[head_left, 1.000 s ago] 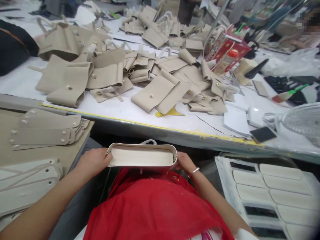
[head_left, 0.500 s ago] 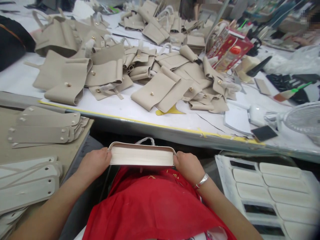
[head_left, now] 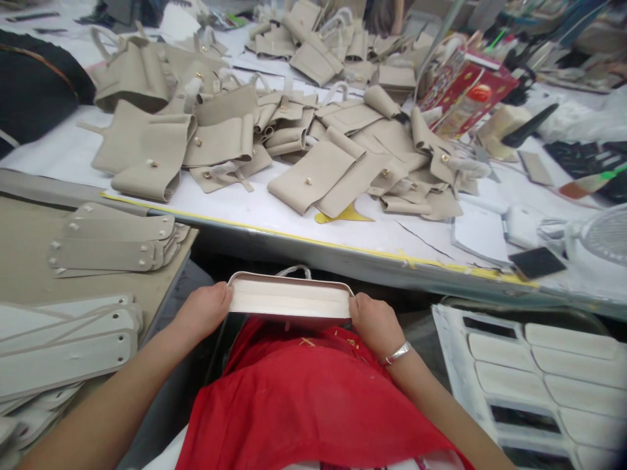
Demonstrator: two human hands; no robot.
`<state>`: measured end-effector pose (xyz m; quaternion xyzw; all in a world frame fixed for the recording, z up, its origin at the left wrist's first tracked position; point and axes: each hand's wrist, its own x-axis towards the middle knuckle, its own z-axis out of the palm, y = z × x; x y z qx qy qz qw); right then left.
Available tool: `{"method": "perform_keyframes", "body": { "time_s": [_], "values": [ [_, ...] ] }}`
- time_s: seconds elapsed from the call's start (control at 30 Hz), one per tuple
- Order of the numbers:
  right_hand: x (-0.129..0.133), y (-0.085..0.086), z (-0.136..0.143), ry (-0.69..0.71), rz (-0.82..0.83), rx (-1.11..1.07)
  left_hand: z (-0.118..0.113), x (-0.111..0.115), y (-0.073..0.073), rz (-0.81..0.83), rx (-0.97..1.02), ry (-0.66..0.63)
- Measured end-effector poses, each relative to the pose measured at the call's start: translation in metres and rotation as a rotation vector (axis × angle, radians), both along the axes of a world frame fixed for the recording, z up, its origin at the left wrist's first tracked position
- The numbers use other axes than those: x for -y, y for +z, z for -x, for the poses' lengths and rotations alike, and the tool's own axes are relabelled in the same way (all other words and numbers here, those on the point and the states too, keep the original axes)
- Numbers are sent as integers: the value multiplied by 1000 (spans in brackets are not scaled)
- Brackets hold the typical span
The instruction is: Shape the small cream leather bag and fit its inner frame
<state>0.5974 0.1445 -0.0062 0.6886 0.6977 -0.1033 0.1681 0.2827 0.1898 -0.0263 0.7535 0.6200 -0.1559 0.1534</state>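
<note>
A handbag [head_left: 290,295] is held in front of my red apron, its cream rounded panel facing up at me and a thin darker edge running round it. A plastic-wrapped handle loop [head_left: 296,269] sticks up behind its far edge. My left hand [head_left: 208,310] pinches the bag's left end, fingers closed at the corner. On the opposite end, my right hand [head_left: 377,323] grips the other corner, with a silver bracelet at the wrist. The fingertips of both hands are partly hidden behind the bag.
Beige bag pieces [head_left: 313,173] with metal studs lie heaped on the white table [head_left: 235,207]. Flat strips [head_left: 102,254] are stacked at left. A tray [head_left: 443,326] of cream rounded panels stands at right. A fan [head_left: 605,238], a phone-like black slab [head_left: 537,262] and a red box [head_left: 473,91] are there too.
The view has shifted slightly, so everything on the table appears farther right. The bag stays between both hands, its cream panel tilted a little differently.
</note>
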Motion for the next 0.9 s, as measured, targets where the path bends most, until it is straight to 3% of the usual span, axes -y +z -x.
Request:
{"method": "perform_keyframes", "body": {
  "time_s": [0.13, 0.23, 0.3, 0.4, 0.47, 0.57, 0.7, 0.77, 0.83, 0.9],
  "values": [
    [4, -5, -3, 162, -12, 50, -4, 0, 6, -19, -83, -82],
    [5, -8, -7, 180, -21, -21, -6, 2, 13, -18, -160, -192],
    [4, -9, -10, 84, -30, -170, -7, 4, 15, -27, -184, -255],
    [4, -5, -12, -183, 26, -432, -5, 6, 14, -38, -157, -274],
    [4, 0, -10, -270, 87, -500, -3, 5, 11, -40, -94, -188],
    [3, 10, -5, -236, 141, -442, 6, 3, 5, 1, 157, 58],
    [0, 13, -1, -189, 139, -372, 23, 0, 4, 317, 782, 481],
    [-4, 10, -1, -188, 143, -358, 29, -2, 6, 414, 946, 651],
    [-8, 5, -2, -174, 159, -333, 31, -3, 8, 422, 969, 716],
    [-11, 2, -2, -139, 160, -280, 29, -3, 11, 382, 908, 661]
  ]
}}
